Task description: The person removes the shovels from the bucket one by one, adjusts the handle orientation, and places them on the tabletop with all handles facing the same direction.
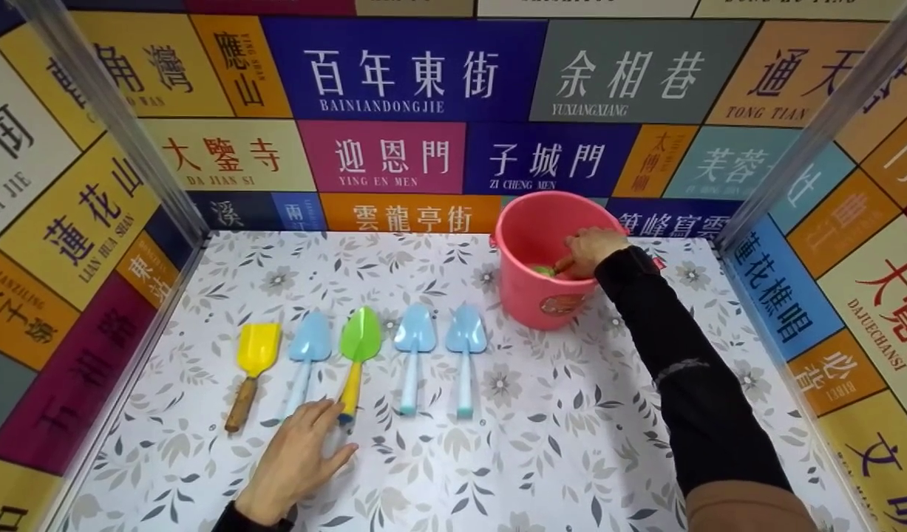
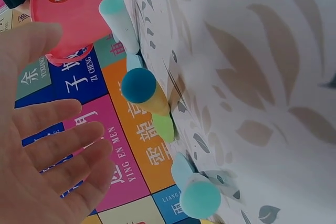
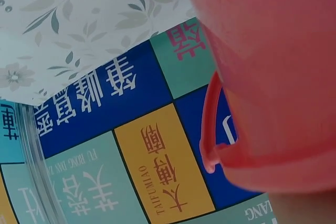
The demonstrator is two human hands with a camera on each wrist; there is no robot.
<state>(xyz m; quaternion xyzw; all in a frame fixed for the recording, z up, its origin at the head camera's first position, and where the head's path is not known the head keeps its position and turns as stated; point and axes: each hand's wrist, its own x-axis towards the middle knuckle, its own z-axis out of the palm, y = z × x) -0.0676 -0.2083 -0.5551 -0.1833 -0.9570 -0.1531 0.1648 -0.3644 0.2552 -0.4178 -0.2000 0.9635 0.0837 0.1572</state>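
Observation:
My right hand (image 1: 595,250) reaches over the rim of a pink bucket (image 1: 523,295) and grips the brown handle (image 1: 564,264) of a toy shovel, whose greenish head shows partly inside. Its fingers are out of sight in the right wrist view, where the bucket wall (image 3: 278,87) fills the right side. My left hand (image 1: 294,454), fingers spread, hovers near the handle ends of a blue shovel (image 1: 310,338) and a green shovel with a yellow handle (image 1: 361,336). In the left wrist view the palm (image 2: 58,150) faces these handles with nothing in it.
A yellow shovel with a brown handle (image 1: 257,351) lies at the row's left end. Two more blue shovels (image 1: 415,329) lie side by side at its right end. The floral tabletop (image 1: 453,480) is enclosed by lettered panels (image 1: 394,66) at back and sides.

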